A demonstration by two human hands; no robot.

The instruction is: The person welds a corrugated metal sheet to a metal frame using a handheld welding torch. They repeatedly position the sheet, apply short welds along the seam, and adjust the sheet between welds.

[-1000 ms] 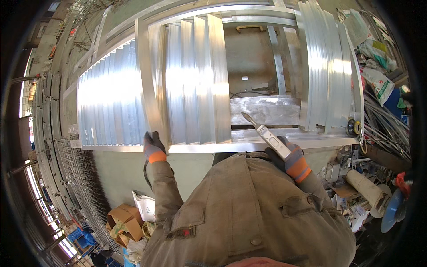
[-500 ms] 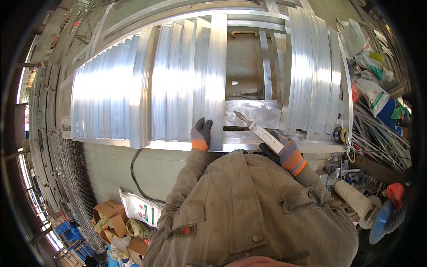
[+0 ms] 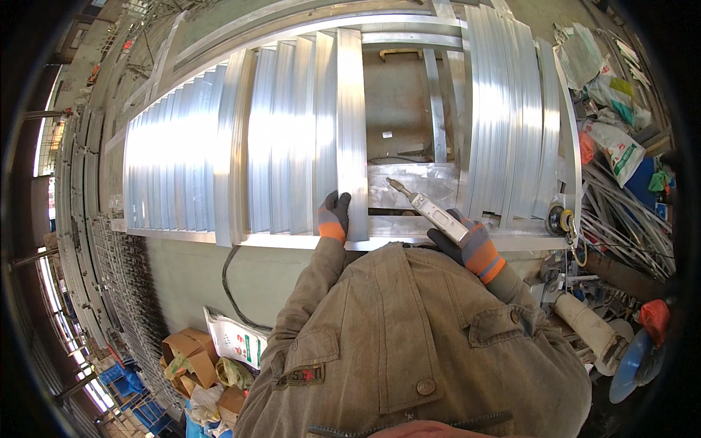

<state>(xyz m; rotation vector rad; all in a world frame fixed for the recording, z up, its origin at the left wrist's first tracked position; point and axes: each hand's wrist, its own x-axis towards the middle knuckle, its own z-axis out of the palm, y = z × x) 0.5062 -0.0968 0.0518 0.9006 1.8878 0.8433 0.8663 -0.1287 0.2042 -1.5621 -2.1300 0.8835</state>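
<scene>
My left hand (image 3: 334,217), in a grey glove with an orange cuff, rests on the near end of a long shiny aluminium slat (image 3: 352,131) lying in a row of such slats on a frame. My right hand (image 3: 467,244), gloved the same way, grips a slim silver pen-shaped tool (image 3: 427,207) whose tip points up and left over a flat metal plate (image 3: 412,186) in the gap between slat groups.
More aluminium slats (image 3: 511,124) lie to the right of the gap. A black cable (image 3: 230,281) trails on the floor. Cardboard boxes (image 3: 191,354) and a printed bag sit lower left. Sacks, bundled rods (image 3: 624,226) and a blue disc (image 3: 629,365) crowd the right.
My left hand has moved from the slats further left to the slat beside the gap and now rests on it. The right hand keeps the tool in much the same place.
</scene>
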